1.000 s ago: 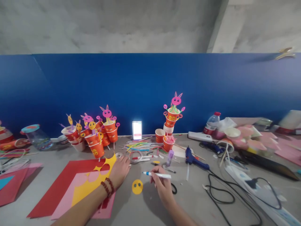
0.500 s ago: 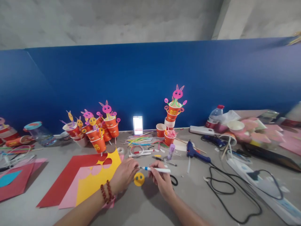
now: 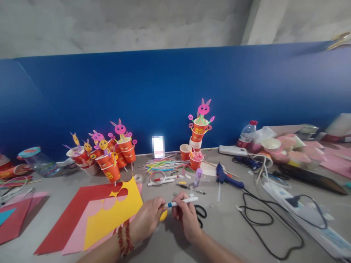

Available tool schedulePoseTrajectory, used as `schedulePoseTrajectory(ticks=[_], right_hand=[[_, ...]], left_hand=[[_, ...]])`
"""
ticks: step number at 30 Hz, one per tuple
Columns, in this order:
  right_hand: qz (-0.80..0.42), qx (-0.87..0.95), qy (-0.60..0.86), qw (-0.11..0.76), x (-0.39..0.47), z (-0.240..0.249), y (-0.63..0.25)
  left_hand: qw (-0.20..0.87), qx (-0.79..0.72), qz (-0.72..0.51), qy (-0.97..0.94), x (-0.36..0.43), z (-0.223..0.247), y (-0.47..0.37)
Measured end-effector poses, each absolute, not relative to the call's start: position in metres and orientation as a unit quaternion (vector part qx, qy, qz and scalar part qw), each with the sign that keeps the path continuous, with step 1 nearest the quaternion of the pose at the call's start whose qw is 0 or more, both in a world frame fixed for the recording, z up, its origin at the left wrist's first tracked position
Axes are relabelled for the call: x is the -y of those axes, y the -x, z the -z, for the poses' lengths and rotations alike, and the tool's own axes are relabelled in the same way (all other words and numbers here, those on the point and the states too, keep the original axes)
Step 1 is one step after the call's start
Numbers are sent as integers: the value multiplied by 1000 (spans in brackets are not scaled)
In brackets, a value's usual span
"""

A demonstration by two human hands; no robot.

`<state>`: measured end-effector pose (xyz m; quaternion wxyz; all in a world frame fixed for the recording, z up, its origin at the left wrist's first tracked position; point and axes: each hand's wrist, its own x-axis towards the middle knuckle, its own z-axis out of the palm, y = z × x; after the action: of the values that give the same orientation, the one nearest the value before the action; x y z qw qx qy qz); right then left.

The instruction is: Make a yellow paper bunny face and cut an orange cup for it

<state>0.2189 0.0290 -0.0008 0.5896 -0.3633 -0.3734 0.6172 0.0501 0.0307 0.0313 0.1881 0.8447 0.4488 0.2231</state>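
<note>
A white marker with a blue band (image 3: 189,199) lies nearly level between my hands. My right hand (image 3: 188,219) grips its barrel in a closed pinch. My left hand (image 3: 146,217), wearing a beaded bracelet at the wrist, has its thumb and fingers closed at the marker's left end, hiding the tip. Below those fingers a small yellow paper disc (image 3: 163,215) shows in part on the table. Black-handled scissors (image 3: 201,212) rest beside my right hand, partly behind it. Left of my hands lies a yellow sheet (image 3: 115,215) with round cut-outs, over pink and red sheets (image 3: 71,208).
Decorated orange paper cups (image 3: 111,171) stand at the back left, with another stack (image 3: 199,128) right of centre. Behind my hands lie pipe cleaners (image 3: 161,164), pens and a glue stick (image 3: 197,177). A blue glue gun (image 3: 226,177), its cord and a power strip (image 3: 298,219) lie right.
The hands have come together: my left fingers now meet the marker's left end, apart from it before. The yellow disc, fully visible earlier with two dark eyes, is now mostly covered. The view has shifted slightly.
</note>
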Motion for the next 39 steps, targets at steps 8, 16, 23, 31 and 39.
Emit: schedulePoseTrajectory(ticks=[8,16,23,31,39], right_hand=[[-574,466,386,552,-32,9,-218],[-130,706,581,384,-62,-13,-298],[92,771,617,125,-66,-2,-319],[77,765,626,130,-54,-9,-313],[-167,823,469,274,-15,-59,-279]], left_hand=[[131,-455,-217,-854,-31,-22,-49],[-76,-454,-199,-865,-72,-13,-15],[-98,-478,-182,-854,-79,3,-10],[-57,-461,-206,-861,-59,-3,-5],[8,-358,-259,-897,-34,-37,-23]])
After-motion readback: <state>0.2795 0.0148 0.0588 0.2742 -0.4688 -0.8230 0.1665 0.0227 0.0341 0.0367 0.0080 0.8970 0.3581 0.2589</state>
